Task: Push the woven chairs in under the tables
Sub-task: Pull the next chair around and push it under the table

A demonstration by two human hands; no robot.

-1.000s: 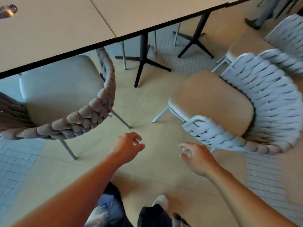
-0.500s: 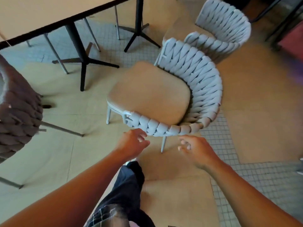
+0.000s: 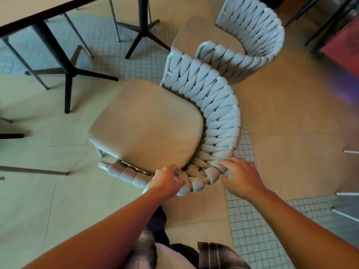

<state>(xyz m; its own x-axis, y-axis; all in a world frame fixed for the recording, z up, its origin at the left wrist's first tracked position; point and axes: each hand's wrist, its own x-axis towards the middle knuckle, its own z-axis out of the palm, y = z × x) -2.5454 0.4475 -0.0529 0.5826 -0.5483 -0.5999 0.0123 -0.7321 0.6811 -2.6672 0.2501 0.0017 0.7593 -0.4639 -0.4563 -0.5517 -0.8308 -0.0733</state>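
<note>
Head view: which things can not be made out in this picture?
Near woven chair: legs mostly hidden under its seat and back, head view.
Table: top cut off by the upper left edge.
Right hand: touches the woven back; whether it grips is unclear.
Purple smear at the right edge: blurred by motion.

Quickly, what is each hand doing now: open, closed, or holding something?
Left hand: grips the back of the near grey woven-rope chair.
Right hand: open, fingertips touching that back.

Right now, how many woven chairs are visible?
2: the near chair, gripped by the left hand; the far chair just behind it. Legs at the edges may belong to others.
</note>
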